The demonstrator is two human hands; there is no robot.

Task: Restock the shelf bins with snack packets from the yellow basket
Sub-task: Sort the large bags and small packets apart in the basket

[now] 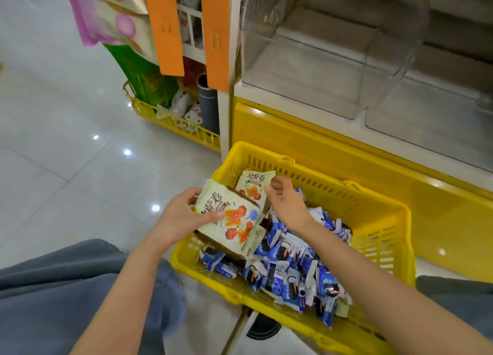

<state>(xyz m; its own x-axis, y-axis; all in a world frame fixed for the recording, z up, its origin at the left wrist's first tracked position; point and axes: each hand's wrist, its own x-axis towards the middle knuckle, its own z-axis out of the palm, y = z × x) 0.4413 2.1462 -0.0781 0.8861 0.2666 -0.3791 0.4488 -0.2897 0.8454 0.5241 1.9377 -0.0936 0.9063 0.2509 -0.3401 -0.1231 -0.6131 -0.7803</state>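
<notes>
Gathering packets is the step in hand: the left hand [181, 218] grips a cream stack [234, 221], thumb and fingers [192, 194] curled round its near edge, while the right hand [286, 202] pinches one more cream packet [252, 185] by its corner, just beyond the stack. Both hands are over the yellow basket [373, 202], with blue packets [288, 264] heaped below and right of the fingers. The clear bins [320, 61] stand above and ahead, seemingly bare. Next, I judge, the pinched packet must join the stack, and then the lot must rise to a bin without slipping.
</notes>
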